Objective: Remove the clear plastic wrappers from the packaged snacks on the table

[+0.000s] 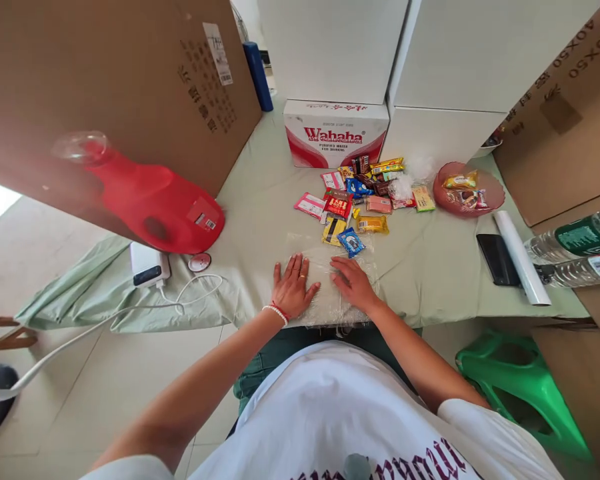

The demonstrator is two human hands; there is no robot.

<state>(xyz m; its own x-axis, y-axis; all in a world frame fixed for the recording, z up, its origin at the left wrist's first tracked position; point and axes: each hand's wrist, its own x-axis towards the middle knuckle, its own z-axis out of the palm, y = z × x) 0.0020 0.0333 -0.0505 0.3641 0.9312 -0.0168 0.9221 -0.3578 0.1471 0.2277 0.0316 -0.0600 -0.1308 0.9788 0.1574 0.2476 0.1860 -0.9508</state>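
My left hand (293,287) lies flat with fingers spread on a sheet of clear plastic wrap (330,267) spread on the pale green cloth (260,220). Just to its right, my right hand (353,281) also rests flat on the wrap, fingers stretched forward. Neither hand holds anything. Just beyond my fingers sits a blue snack packet (351,241), and behind it a pile of several wrapped snacks (360,197).
A pink bowl (490,197) with snacks stands at the right, with a white roll (521,265), a black phone (499,259) and plastic bottles (577,253) nearby. A Wahaha box (335,133) stands behind. A red jug (155,200) and a white power bank (149,265) lie left.
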